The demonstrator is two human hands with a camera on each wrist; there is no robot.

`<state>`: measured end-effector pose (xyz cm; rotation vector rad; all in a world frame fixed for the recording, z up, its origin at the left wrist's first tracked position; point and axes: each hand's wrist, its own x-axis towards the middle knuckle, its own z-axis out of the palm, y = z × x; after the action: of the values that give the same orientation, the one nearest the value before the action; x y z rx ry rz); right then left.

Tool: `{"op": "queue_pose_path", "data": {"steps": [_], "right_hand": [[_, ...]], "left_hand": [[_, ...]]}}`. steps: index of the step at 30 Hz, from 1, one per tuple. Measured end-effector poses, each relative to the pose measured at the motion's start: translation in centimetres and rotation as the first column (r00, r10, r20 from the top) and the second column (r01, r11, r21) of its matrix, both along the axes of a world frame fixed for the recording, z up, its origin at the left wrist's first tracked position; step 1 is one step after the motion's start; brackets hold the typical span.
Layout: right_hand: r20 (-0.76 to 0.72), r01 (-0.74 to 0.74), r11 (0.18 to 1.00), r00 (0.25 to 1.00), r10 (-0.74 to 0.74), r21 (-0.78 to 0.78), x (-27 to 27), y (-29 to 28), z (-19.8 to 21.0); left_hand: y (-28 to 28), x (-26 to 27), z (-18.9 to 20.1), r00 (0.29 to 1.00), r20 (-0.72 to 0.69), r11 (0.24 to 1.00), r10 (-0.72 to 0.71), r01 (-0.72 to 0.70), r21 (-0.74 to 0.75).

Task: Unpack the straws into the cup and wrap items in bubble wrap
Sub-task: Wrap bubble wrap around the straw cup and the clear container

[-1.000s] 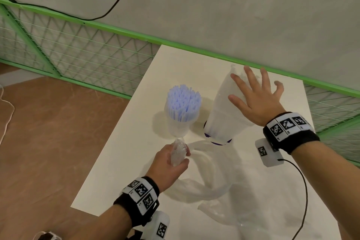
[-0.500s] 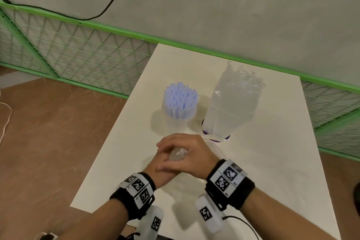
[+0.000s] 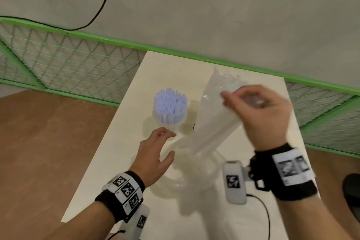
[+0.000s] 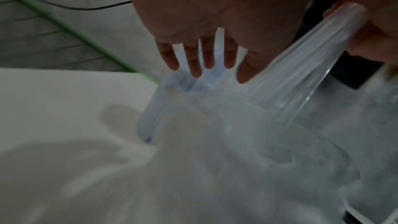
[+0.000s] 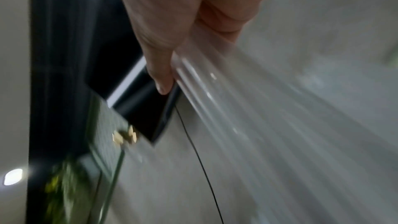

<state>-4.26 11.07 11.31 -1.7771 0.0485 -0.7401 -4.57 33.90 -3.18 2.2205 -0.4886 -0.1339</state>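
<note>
Two hands over the white table (image 3: 120, 163), and you're working with the biggest thing on it, the clear bubble wrap (image 3: 196, 171), which sprawls across the near half and climbs to your right hand (image 3: 263, 115). That hand is clenched on a gathered strip of it, pulled taut and slanting up from the table; the right wrist view shows the film bunched into long pleats under your thumb. It looks light, limp and slippery, so I'd say a loose pinch will let it slide. Grip a gathered fold as you do now, not one thin edge.

Behind the strip stands a tall clear roll (image 3: 218, 103), probably more wrap, upright near the far edge. It seems light enough to tip if the sheet drags on it.

Your left hand (image 3: 153, 159) is released, fingers spread and straight, holding nothing, hovering just over the wrap beside the cup (image 3: 171, 128).

Straws (image 3: 169, 107), pale blue, are already standing packed in that cup, left of the roll. The cup looks thin and top-heavy, so I'd take it low around the wall, gently, while the wrap goes round it.
</note>
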Motion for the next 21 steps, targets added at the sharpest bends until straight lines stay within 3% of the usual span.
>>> {"op": "queue_pose_path", "data": {"steps": [3, 6, 11, 21], "right_hand": [[0.158, 0.079, 0.990, 0.983, -0.097, 0.115, 1.2, -3.6, 4.8], [0.197, 0.113, 0.985, 0.971, -0.137, 0.131, 2.8, -5.9, 6.7], [0.123, 0.140, 0.990, 0.983, -0.139, -0.007, 5.4, -6.8, 6.4], [0.015, 0.018, 0.966, 1.000, -0.015, -0.257, 7.7, -6.2, 4.2]], "left_hand": [[-2.3, 1.3, 2.0, 0.999, 0.020, 1.000, -0.028, 0.029, -0.011], [-5.9, 2.7, 4.3, 0.996, -0.008, 0.993, -0.088, 0.088, 0.077], [-10.2, 4.7, 5.8, 0.990, -0.093, 0.952, -0.103, 0.125, 0.281], [-11.5, 7.0, 6.8, 0.997, -0.033, 0.937, -0.070, 0.078, 0.341]]}}
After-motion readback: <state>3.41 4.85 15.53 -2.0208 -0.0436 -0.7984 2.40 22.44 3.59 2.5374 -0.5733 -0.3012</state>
